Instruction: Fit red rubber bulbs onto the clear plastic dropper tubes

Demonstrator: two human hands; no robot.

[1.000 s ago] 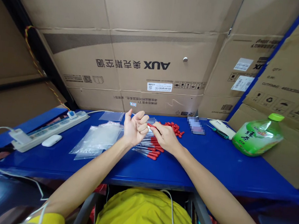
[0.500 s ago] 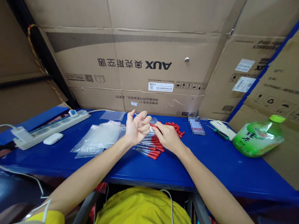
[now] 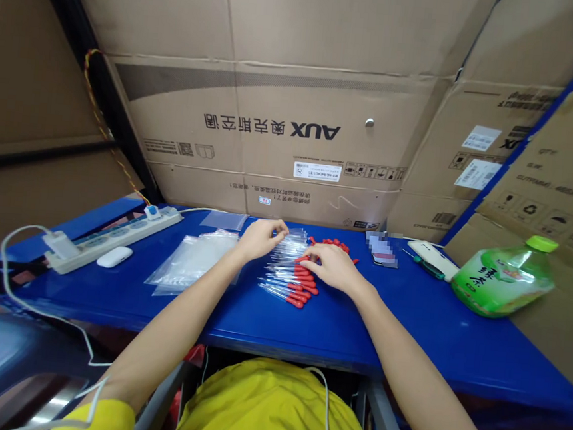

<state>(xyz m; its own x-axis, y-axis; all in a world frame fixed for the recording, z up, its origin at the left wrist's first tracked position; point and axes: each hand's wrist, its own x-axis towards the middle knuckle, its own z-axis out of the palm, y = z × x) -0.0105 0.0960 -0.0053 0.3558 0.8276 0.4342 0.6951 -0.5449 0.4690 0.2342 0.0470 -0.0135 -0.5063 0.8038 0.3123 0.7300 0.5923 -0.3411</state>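
Observation:
A pile of clear glass droppers with red bulbs (image 3: pixel 288 279) lies on the blue table (image 3: pixel 307 324), right in front of me. My left hand (image 3: pixel 260 238) rests palm down on the clear ends of the pile, fingers lying loosely flat and holding nothing that I can see. On the red-bulb side, my right hand (image 3: pixel 333 267) has its fingertips pinched on the bulb of one dropper at the top of the pile. Loose red bulbs (image 3: pixel 333 244) are scattered just behind my right hand.
Clear plastic bags (image 3: pixel 192 264) lie left of the pile. Further left are a white power strip (image 3: pixel 114 240) and a small white oval device (image 3: pixel 115 257). At the right are a green bottle (image 3: pixel 504 279) on its side, a white phone (image 3: pixel 433 258) and a screwdriver (image 3: pixel 425 266). Cardboard boxes (image 3: pixel 294 129) wall the back.
Both hands have come down from mid-air to the pile. The left palm, turned up before, now faces down on the tubes. The right hand brought its dropper down to the pile.

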